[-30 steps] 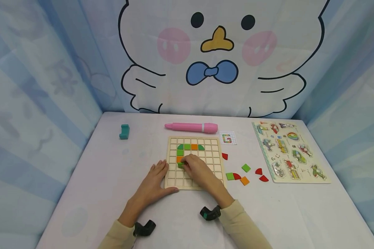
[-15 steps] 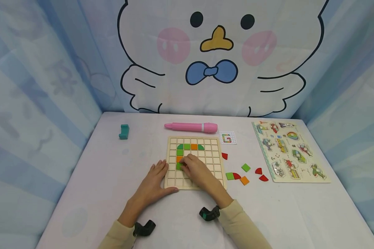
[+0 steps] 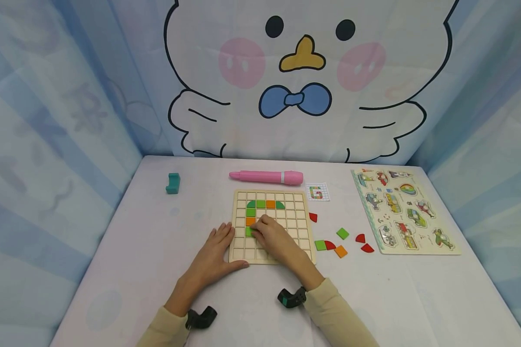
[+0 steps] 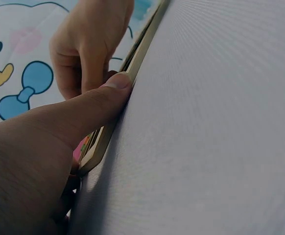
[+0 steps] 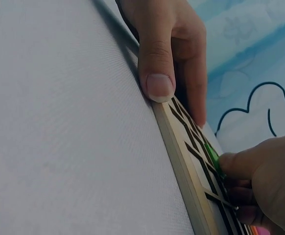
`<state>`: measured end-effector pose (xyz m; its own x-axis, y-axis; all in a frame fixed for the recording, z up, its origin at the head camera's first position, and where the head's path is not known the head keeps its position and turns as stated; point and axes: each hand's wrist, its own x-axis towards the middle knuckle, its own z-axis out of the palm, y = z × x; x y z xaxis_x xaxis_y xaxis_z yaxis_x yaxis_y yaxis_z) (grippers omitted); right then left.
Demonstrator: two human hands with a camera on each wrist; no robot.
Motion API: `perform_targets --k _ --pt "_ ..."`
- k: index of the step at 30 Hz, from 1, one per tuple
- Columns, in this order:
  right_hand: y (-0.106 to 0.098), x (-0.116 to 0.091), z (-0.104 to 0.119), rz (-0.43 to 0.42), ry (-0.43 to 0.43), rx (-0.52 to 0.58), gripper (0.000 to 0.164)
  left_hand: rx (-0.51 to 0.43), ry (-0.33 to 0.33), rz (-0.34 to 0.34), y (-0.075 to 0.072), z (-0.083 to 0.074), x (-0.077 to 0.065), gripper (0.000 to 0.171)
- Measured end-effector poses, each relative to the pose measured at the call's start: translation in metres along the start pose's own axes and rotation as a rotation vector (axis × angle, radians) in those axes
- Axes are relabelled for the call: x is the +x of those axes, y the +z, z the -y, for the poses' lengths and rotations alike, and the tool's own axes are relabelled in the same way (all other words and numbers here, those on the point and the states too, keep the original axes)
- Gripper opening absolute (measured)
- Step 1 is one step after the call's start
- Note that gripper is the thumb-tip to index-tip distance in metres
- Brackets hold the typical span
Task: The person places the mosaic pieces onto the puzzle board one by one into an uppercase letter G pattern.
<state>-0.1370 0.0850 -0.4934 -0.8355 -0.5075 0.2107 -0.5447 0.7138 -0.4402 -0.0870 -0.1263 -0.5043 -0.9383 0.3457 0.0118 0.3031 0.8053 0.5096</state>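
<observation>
A wooden grid board (image 3: 286, 250) lies on the table, holding several green and orange tiles in a curved row. The left hand (image 3: 214, 248) rests with spread, fairly straight fingers at the board's left side. Its thumb (image 5: 159, 85) touches the front edge in the right wrist view. The right hand (image 3: 278, 241) is over the board, its curled fingers and thumb on a green square tile (image 3: 249, 232) in the left column, just below an orange square tile (image 3: 250, 221). In the right wrist view the thumb meets that green tile (image 5: 213, 159); the fingertips partly cover it.
Right of the board lie loose red quarter-round tiles (image 3: 367, 248), green squares (image 3: 342, 233) and an orange square (image 3: 340, 251). A pattern card (image 3: 318, 192), pink pen-shaped object (image 3: 265, 177), teal block (image 3: 172, 183) and picture puzzle board (image 3: 405, 212) are farther out.
The green tile under the right hand has shifted slightly and now lies squarely in its cell, showing more of its face. The left hand stays in place.
</observation>
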Motion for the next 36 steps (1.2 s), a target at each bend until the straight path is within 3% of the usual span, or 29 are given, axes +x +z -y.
perform_targets --k 16,36 --pt "-0.006 -0.002 0.001 -0.025 -0.010 -0.007 0.019 0.009 -0.007 0.006 -0.002 -0.001 0.000 0.104" --pt "-0.031 -0.013 -0.003 -0.009 0.123 0.034 0.029 0.017 -0.026 0.007 0.000 -0.001 0.000 0.105"
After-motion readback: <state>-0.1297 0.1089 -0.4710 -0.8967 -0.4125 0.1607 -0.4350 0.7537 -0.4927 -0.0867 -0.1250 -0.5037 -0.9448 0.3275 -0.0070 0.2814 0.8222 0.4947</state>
